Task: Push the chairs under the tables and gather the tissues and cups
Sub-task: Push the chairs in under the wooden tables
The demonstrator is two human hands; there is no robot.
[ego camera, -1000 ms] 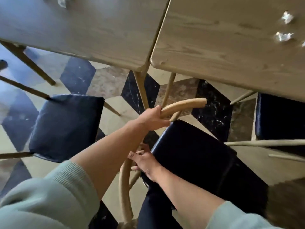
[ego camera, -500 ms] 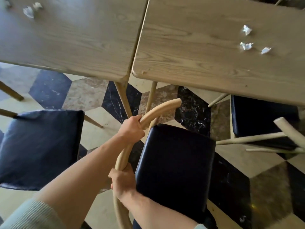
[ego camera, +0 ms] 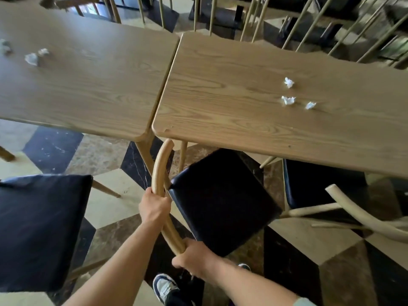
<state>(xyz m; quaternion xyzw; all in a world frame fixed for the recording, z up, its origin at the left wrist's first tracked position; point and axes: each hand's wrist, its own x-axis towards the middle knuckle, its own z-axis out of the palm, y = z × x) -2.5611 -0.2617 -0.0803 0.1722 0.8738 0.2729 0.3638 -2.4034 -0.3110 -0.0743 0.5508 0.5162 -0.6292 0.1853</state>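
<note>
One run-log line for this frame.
both hands grip chair backrest | seat partly under right table | tissues uncollected

A floor of large geometric marble tiles in cream, brown and black with white veining forms a cube-like pattern. Beyond the far edge of the wooden surface, pale slanted wooden spindles rise in a row. Behind them stand dark furniture bases in shadow. Soft daylight falls from the upper left, brightening the floor there.
</note>
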